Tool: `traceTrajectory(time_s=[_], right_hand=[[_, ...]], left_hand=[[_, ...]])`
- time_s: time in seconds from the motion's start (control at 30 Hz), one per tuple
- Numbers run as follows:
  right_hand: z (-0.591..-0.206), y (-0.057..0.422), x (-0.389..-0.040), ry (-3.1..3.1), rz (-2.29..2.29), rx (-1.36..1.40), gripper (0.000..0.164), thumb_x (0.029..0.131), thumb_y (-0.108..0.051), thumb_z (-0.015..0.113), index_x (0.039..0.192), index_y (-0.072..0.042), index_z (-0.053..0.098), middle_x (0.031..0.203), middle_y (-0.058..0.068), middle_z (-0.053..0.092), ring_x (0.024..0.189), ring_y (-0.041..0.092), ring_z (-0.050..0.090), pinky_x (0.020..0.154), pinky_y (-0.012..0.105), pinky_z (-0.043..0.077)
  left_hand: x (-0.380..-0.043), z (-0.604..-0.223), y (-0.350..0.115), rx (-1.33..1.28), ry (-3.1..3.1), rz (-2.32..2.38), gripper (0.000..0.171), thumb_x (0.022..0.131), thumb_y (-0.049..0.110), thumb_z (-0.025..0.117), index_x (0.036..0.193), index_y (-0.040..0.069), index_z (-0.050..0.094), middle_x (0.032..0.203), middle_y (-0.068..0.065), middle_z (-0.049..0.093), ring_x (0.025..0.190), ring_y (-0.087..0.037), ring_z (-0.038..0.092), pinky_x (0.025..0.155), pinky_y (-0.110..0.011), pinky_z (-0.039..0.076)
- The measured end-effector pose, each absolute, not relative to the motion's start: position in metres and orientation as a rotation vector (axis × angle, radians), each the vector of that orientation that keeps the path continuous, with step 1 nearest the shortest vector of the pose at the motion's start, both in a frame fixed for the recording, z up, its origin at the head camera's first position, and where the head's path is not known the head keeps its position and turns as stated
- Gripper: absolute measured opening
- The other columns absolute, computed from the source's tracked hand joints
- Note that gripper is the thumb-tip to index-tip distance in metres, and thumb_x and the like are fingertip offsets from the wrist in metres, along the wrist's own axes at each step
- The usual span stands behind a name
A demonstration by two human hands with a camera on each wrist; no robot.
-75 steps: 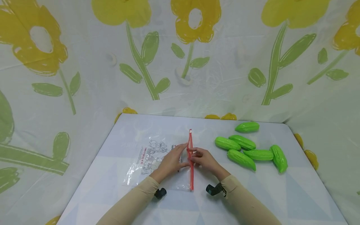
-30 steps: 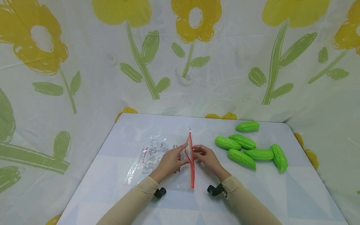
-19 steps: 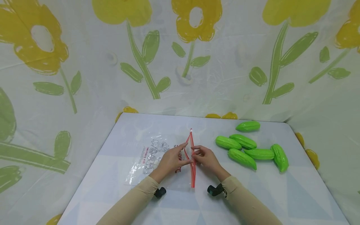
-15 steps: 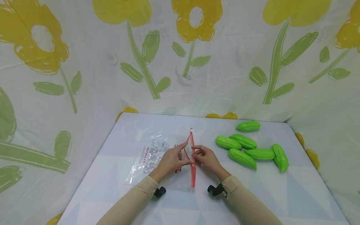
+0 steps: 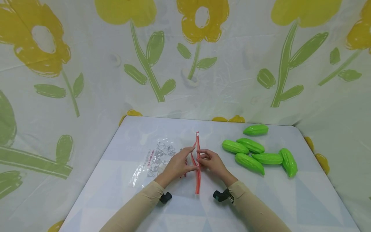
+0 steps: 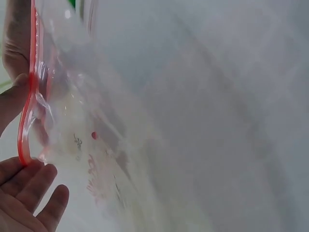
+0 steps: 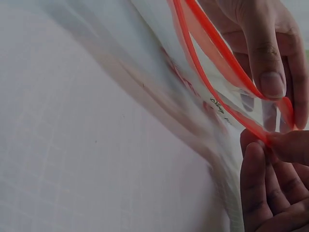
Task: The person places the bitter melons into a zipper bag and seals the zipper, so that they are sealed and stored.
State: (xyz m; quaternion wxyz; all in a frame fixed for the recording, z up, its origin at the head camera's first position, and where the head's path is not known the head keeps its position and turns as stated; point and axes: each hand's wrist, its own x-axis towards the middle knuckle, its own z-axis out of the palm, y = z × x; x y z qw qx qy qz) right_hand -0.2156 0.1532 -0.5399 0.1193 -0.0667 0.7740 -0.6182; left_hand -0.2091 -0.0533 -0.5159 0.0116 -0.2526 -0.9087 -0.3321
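A clear plastic zip bag (image 5: 162, 161) with a red zip edge and printed drawings lies on the table, its mouth to the right. My left hand (image 5: 175, 164) pinches the left lip of the mouth. With curled fingers, my right hand (image 5: 213, 162) pinches the right lip. Between the hands the two red bands stand a little apart. In the right wrist view the red lips (image 7: 207, 79) of the bag curve apart, with fingers on both. The left wrist view has the see-through bag (image 6: 72, 125) with both hands at its red edge.
Several bright green, ridged gourd-like vegetables (image 5: 250, 163) lie right of the hands, one (image 5: 255, 130) farther back. The pale table (image 5: 116, 206) ends at a flower-print curtain (image 5: 220, 80) behind and at the sides. A small black camera sits at each wrist.
Since the earliest frame, the red bands have parted between the hands. Over the last half second the bag's zip edge shifts slightly left at its near end. The green vegetables stay put.
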Motion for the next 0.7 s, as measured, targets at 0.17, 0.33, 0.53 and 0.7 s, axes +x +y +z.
traceTrajectory(time_s=[0.17, 0.33, 0.53, 0.7], right_hand=[[-0.5389, 0.1523, -0.2151, 2.238, -1.825, -0.201, 0.045, 0.095, -0.016, 0.073, 0.138, -0.008, 0.061, 0.102, 0.008, 0.071, 0.078, 0.019, 0.069, 0.065, 0.028, 0.059], [-0.537, 0.1509, -0.2142, 2.211, -1.831, -0.187, 0.046, 0.095, -0.014, 0.073, 0.14, -0.009, 0.06, 0.102, 0.008, 0.071, 0.079, 0.019, 0.069, 0.067, 0.029, 0.06], [-0.5365, 0.1501, -0.2137, 2.195, -1.84, -0.192, 0.046, 0.096, -0.013, 0.071, 0.14, -0.006, 0.058, 0.103, 0.009, 0.072, 0.08, 0.018, 0.07, 0.069, 0.029, 0.06], [-0.5371, 0.1498, -0.2143, 2.198, -1.838, -0.197, 0.046, 0.096, -0.013, 0.072, 0.14, -0.005, 0.059, 0.104, 0.01, 0.072, 0.081, 0.018, 0.069, 0.07, 0.031, 0.061]], left_hand=[[-0.2093, -0.5164, -0.0528, -0.802, -2.787, -1.075, 0.081, 0.082, 0.035, 0.086, 0.15, 0.01, 0.048, 0.143, -0.007, 0.056, 0.126, -0.025, 0.058, 0.104, -0.04, 0.051], [-0.2088, -0.5148, -0.0529, -0.805, -2.738, -1.045, 0.07, 0.085, 0.025, 0.084, 0.145, 0.007, 0.052, 0.132, -0.007, 0.06, 0.112, -0.023, 0.062, 0.096, -0.037, 0.055], [-0.208, -0.5137, -0.0539, -0.797, -2.669, -1.02, 0.059, 0.087, 0.018, 0.083, 0.139, 0.005, 0.057, 0.12, -0.006, 0.064, 0.104, -0.021, 0.063, 0.088, -0.033, 0.057], [-0.2089, -0.5145, -0.0564, -0.784, -2.627, -1.021, 0.054, 0.088, 0.015, 0.081, 0.137, 0.005, 0.059, 0.115, -0.005, 0.065, 0.104, -0.018, 0.064, 0.089, -0.032, 0.057]])
